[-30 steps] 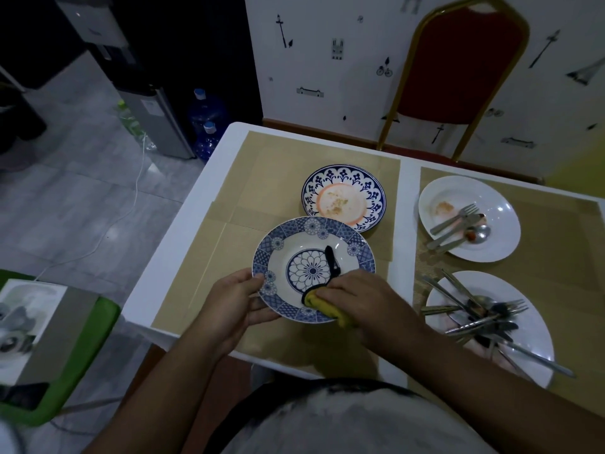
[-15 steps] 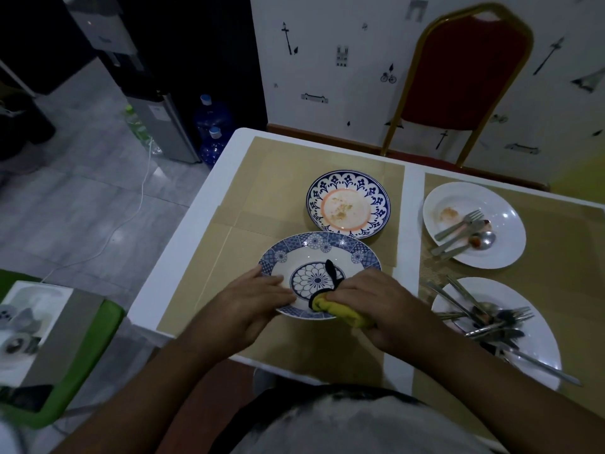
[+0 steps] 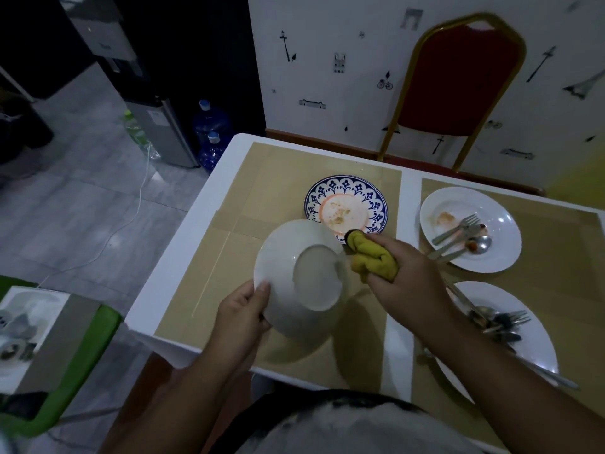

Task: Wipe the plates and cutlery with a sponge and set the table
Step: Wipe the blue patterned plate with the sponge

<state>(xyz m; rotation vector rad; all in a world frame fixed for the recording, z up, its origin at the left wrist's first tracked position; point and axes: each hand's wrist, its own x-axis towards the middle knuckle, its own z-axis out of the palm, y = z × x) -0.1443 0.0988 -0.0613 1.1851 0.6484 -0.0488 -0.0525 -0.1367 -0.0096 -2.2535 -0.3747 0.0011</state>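
The left grip grasps the near rim of the plate, thumb on top. The plate is held off the surface and tilted, its plain white underside and foot ring facing the camera and its shadow lying on the tan mat below. The right grip is clenched around a bunched yellow sponge, which sits at the plate's right edge; whether it touches the rim cannot be told. Just behind the raised plate, a smaller blue-patterned plate with crumbs in its centre lies on the same mat. To the right are 2 white plates: the far one carries a fork and a spoon, and the near one holds a heap of cutlery, partly hidden by the right forearm. A red chair stands at the far side.
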